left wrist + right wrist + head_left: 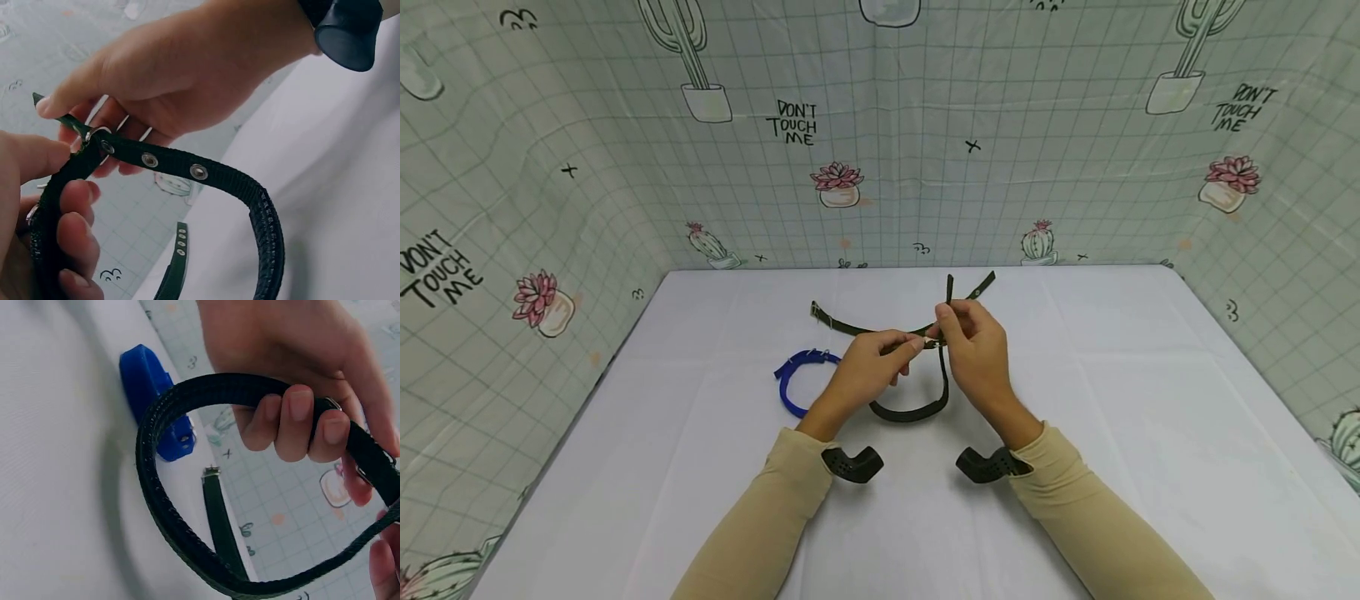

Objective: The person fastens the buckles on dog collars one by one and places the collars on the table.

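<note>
A dark collar (912, 415) with metal eyelets (199, 171) is held up in a loop between both hands. My left hand (871, 360) grips its buckle end, fingers curled round the strap. My right hand (981, 354) pinches the strap's pointed tip (40, 99) between thumb and fingers. In the left wrist view the tip end passes through a metal buckle (98, 132). Behind the hands a dark green collar (842, 326) lies stretched out on the table. A blue collar (785, 392) lies in a closed loop left of my left hand, which partly hides it.
A white cloth covers the table (625, 467). Its far edge meets a patterned curtain (910, 217), which also hangs along both sides. Black wrist devices (856, 464) are worn at both sleeve cuffs.
</note>
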A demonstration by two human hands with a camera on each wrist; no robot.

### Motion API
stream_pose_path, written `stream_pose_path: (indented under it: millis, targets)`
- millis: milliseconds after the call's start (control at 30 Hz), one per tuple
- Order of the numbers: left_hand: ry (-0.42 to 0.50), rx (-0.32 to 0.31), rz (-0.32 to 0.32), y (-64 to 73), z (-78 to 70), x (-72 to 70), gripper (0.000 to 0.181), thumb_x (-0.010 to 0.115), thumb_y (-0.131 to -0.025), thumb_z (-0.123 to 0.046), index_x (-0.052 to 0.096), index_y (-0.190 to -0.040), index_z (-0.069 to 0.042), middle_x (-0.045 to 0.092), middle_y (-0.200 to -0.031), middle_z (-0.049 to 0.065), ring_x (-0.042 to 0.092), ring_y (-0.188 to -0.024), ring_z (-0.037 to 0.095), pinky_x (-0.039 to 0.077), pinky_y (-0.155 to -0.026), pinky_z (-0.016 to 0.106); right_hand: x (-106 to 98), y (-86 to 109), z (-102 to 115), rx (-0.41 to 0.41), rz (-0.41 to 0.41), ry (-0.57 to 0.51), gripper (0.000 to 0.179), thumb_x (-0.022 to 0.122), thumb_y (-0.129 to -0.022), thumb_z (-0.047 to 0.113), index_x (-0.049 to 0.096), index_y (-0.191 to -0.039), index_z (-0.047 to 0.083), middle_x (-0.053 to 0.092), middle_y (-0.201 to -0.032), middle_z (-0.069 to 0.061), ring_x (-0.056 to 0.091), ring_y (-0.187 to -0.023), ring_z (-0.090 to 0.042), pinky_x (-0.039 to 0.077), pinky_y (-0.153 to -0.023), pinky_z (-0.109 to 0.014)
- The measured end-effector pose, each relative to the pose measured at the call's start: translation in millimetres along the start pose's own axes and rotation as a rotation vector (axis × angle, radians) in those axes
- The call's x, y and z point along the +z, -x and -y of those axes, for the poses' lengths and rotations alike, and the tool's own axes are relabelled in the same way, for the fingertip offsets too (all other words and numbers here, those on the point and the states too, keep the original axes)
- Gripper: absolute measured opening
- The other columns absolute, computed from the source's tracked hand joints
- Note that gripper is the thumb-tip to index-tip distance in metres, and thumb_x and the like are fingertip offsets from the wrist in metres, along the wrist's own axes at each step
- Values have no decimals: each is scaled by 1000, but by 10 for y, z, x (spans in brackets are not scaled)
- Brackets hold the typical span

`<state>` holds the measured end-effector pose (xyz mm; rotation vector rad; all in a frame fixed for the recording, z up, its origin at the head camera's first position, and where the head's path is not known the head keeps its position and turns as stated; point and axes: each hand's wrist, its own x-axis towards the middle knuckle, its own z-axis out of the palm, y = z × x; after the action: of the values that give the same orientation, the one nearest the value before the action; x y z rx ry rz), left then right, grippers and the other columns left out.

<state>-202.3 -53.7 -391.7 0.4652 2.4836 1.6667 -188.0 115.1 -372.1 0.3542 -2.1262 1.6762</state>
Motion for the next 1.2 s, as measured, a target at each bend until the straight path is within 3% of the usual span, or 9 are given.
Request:
stream_pose_path:
  millis: [133,267,367,600,733,867,1033,1200]
  targets:
    - [11,40,-16,-6,24,21,39,55,-104,-40,66,-123,-8,61,-80,8,50,-64,17,42,-61,31,-36,-19,23,-22,1,-1,23,61,-101,10,65,-114,-9,68,-87,-26,63,-77,-26,48,-69,-21]
    - [21,99,-41,-13,53,33,39,52,-106,-37,63,-127,-6,59,-83,12,47,-66,17,40,-63,32,-86,-49,49,-48,39,-5,39,62,-100,5,54,-136,-9,67,-85,-24,62,-73,-21,49,-68,-20]
    - [26,128,-53,-17,65,32,36,52,-106,-35,63,-126,-7,58,-84,11,47,-68,17,39,-63,31,-115,-64,68,-57,51,-6,45,60,-100,3,48,-142,-9,67,-84,-23,63,-72,-21,52,-70,-22]
    - [-19,179,-98,-28,82,25,36,51,-106,-35,64,-126,-8,57,-84,6,50,-76,17,42,-66,33,-142,-80,74,-86,35,-28,32,62,-98,1,62,-129,-10,69,-92,-24,63,-79,-17,52,-69,-22]
    - [-41,210,-136,-15,76,21,35,52,-106,-34,65,-127,-9,60,-87,2,52,-80,17,44,-70,34,-157,-86,62,-143,35,18,37,67,-95,-1,61,-130,-10,69,-94,-22,60,-83,-9,49,-73,-19]
    - [-33,236,-162,-3,70,16,34,53,-106,-31,64,-129,-8,66,-97,4,55,-84,17,47,-74,34,-171,-92,66,-155,32,19,40,71,-91,-3,57,-128,-11,68,-88,-23,58,-78,-11,48,-73,-20]
    - [-2,273,-177,2,78,6,32,54,-106,-29,64,-127,-7,61,-87,3,54,-77,16,46,-65,32,-167,-92,88,-192,28,18,26,71,-89,-6,66,-114,-11,69,-93,-22,63,-79,-14,49,-72,-22]
    - [-3,313,-189,7,76,-11,33,53,-106,-30,64,-127,-6,62,-84,2,54,-68,16,44,-58,29,-200,-99,71,-269,113,-51,20,69,-87,-13,70,-107,-11,69,-96,-22,63,-83,-9,51,-74,-26]
